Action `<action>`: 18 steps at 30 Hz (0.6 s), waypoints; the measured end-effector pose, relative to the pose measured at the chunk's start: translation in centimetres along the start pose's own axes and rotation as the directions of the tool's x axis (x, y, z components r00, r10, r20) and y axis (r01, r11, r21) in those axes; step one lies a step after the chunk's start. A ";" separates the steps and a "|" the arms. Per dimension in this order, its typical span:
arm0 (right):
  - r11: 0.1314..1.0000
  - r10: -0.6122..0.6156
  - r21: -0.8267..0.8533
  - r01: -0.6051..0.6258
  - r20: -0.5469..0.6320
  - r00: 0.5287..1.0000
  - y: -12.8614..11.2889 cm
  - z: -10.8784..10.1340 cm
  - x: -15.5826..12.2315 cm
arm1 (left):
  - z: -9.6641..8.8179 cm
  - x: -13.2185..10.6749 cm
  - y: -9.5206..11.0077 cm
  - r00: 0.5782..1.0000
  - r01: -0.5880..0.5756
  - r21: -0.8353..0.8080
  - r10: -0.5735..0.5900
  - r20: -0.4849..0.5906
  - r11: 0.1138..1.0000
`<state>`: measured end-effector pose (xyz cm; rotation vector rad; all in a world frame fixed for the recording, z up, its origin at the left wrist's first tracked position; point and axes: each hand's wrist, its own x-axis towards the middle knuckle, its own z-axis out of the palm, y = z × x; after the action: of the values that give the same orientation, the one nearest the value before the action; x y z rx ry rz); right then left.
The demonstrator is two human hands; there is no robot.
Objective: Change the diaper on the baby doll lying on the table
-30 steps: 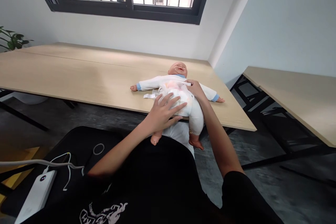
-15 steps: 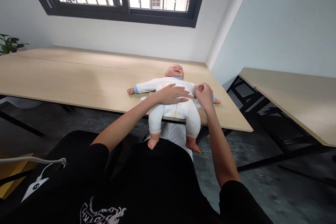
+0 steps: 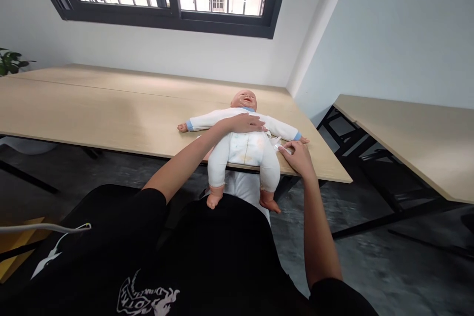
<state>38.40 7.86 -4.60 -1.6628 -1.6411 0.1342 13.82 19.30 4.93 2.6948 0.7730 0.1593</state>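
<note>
Nearest is the person's black shirt [image 3: 207, 261], with a white print on its front. At the lower left, a pale cable [image 3: 40, 228] runs in, and close to it a white device [image 3: 46, 262] is partly hidden by the sleeve.

Next come the two feet of the doll [image 3: 270, 158], which hang past the near edge of the table [image 3: 122, 118]. The doll lies on its back on this table, near the table's right end, and its head points away from the person. A white diaper [image 3: 245, 152] is around its hips, between the two white legs.

The right hand [image 3: 297, 157] is narrow, beside the doll's hip; its thumb and fingers pinch a white tab [image 3: 277, 142] at the side of the diaper. The left hand [image 3: 247, 122] is wide and flat, with fingers stretched, and it rests on the doll's belly. It grips nothing.

Beyond the hands, the doll's arms are spread to both sides, with blue cuffs. At the right stands a second table [image 3: 407, 138]. Farther, at the left edge, is a plant [image 3: 13, 61]. Farthest is the barred window [image 3: 166, 12] in the wall [image 3: 177, 52].
</note>
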 end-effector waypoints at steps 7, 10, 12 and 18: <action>0.760 0.286 0.609 -0.230 0.005 0.958 -1.9 -0.6 1.0 | 0.3 0.4 -0.8 1.000 -0.024 -0.021 0.024 -0.008 0.999; 0.693 0.333 0.686 -0.222 -0.032 0.942 -4.1 -0.8 2.5 | 0.3 0.5 -0.8 1.000 -0.018 -0.013 0.018 0.003 1.000; 0.721 0.295 0.660 -0.210 -0.018 0.955 -6.2 -0.9 3.5 | 0.3 0.5 -0.6 1.000 0.027 0.015 -0.027 -0.004 1.000; 0.949 0.128 0.291 -0.122 -0.003 0.992 -12.6 0.2 4.4 | 0.8 0.8 -1.0 0.995 0.085 0.070 -0.081 -0.061 0.994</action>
<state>28.83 10.15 4.49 -1.5341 -1.4215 0.3997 14.15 20.28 3.89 2.7306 0.9238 0.1938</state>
